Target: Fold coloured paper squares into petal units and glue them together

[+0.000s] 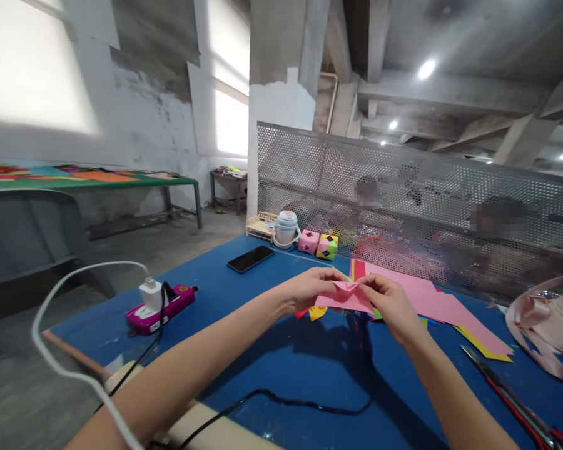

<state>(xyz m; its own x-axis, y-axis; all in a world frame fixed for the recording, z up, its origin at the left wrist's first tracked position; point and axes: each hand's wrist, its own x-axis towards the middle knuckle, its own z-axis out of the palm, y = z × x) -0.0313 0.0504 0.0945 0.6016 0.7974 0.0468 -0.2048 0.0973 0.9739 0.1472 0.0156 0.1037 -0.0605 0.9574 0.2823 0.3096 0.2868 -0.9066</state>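
Note:
Between my two hands is a partly folded piece of pink paper (344, 300), raised above the blue table (281, 369). My left hand (312, 289) pinches its left upper edge, and my right hand (385, 300) pinches the right upper corner. Creases run along the top of the paper. Beneath and behind it lie small yellow and red paper pieces (317, 312), partly covered by my hands. A dark blue upright object (363, 337) stands just below the paper; its kind is unclear.
Pink sheets (431, 300) lie at the right, near scissors (502, 387) and a pale bag (548, 319). Two folded paper cubes (318, 244), a lidded cup (286, 230) and a phone (250, 259) sit farther back. A purple power strip (162, 310) and cables are at left. A perforated metal screen (403, 194) borders the table.

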